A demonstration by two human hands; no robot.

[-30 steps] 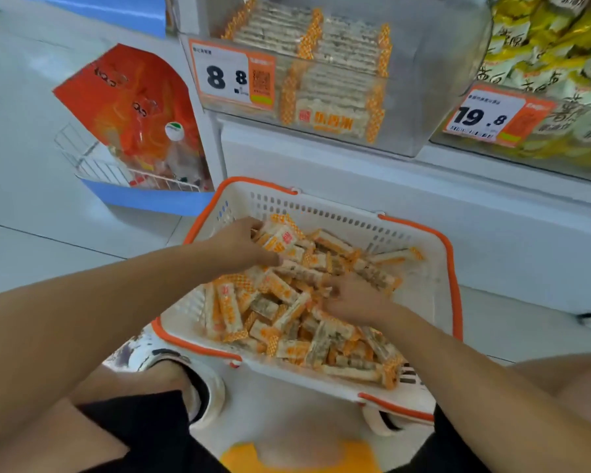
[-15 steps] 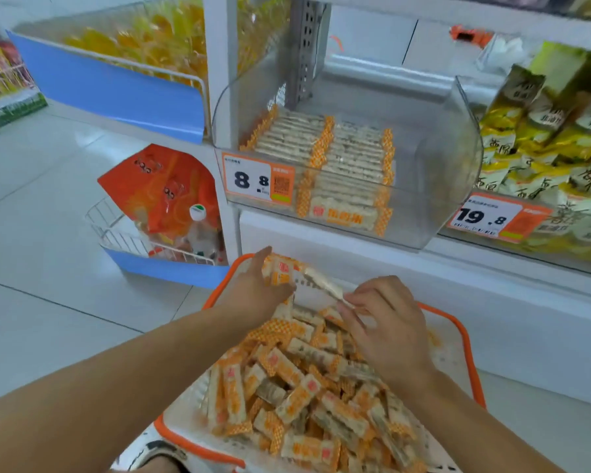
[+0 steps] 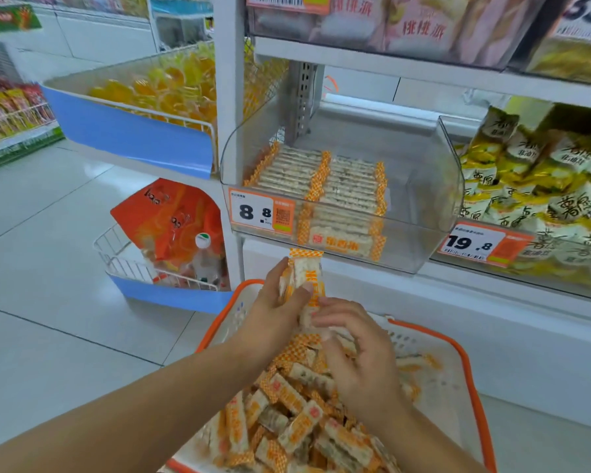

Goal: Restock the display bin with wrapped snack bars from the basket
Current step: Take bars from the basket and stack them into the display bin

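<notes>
A white basket with an orange rim stands on the floor and holds several orange-and-white wrapped snack bars. My left hand grips a small upright bunch of bars above the basket's far rim. My right hand touches the lower end of that bunch with curled fingers and pinches a bar there. The clear display bin sits on the shelf just above, with neat rows of the same bars inside and an 8.8 price tag on its front.
A neighbouring bin of yellow-wrapped snacks with a 19.8 tag is on the right. A blue-fronted bin of yellow candies sits left. A wire rack with an orange bag stands on the floor at left. White tiled floor spreads left.
Both hands rose from the basket's pile with bars. The left hand now holds the bunch upright, nearer the bin's front, and the right hand has closed in on its lower end.
</notes>
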